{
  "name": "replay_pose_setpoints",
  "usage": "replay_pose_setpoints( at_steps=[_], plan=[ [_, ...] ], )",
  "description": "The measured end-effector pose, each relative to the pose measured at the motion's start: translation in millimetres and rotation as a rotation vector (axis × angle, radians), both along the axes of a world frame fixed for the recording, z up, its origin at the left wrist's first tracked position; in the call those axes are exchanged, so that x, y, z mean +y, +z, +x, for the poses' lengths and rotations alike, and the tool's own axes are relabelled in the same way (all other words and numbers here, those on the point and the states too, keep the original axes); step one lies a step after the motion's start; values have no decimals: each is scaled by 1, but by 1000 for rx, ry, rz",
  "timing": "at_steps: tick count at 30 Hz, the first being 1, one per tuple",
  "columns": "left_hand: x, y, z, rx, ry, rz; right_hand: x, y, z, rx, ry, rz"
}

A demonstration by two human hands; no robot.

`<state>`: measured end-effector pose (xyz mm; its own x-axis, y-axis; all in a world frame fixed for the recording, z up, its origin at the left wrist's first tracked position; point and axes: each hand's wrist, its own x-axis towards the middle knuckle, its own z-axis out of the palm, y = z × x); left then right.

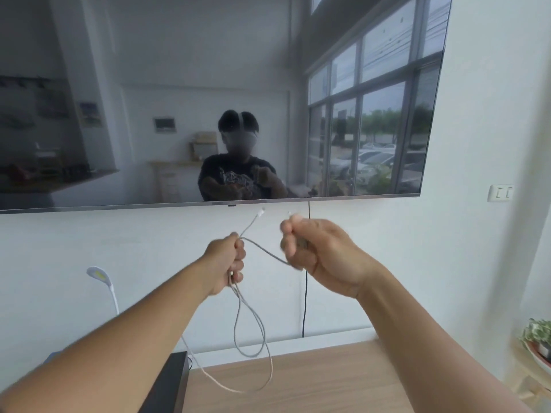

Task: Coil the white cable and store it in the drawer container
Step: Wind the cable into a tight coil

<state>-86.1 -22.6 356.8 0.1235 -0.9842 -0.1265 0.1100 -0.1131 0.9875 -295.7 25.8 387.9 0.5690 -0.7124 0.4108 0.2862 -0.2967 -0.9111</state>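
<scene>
While held: cable (250, 332) btwn both hands

**Background inventory, head view**

I log a large dark flat television screen (208, 99) mounted on the white painted wall (477, 129). Its glass reflects a room, tall windows and parked cars outside. A thin black power cord (304, 302) hangs down the wall from under the screen's lower edge. To the right I see a white wall socket (500, 192), level with the screen's bottom edge. Below runs a light wooden tabletop (328, 380). At its left end stands a black rectangular box (170, 383), partly hidden. Left of that I note a white gooseneck lamp with a yellowish panel (100, 275). At far right sits a small green potted plant (538, 335), blurred.
</scene>
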Motion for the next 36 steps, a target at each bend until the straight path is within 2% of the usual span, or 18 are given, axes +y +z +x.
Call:
replay_pose_setpoints(
  at_steps=[4, 7, 9, 11, 15, 20, 23, 26, 29, 36],
  plan=[
    [-2, 47, -11, -148, -55, -122, -5, -25, 17, 418, -197, -122],
    [5, 65, -27, -356, -178, -199, -21, -40, 27, 523, -361, -77],
    [11, 65, -33, -490, -197, -246, -33, -45, 29, 474, -473, -28],
    [16, 57, -34, -528, -171, -272, -40, -47, 28, 410, -502, 30],
    [22, 35, -26, -478, -103, -298, -49, -49, 27, 274, -458, 139],
    [31, 9, -22, -400, -52, -371, -61, -49, 21, -30, -390, 387],
    [37, -13, -23, -376, -80, -361, -63, -45, 24, -194, -328, 435],
    [38, -34, -21, -271, -91, -305, -67, -35, 27, -355, -284, 469],
    [34, -44, -11, -85, -67, -209, -70, -26, 27, -476, -258, 472],
    [15, -42, 12, 204, -49, 31, -54, -26, 26, -493, -22, 337]
  ],
)
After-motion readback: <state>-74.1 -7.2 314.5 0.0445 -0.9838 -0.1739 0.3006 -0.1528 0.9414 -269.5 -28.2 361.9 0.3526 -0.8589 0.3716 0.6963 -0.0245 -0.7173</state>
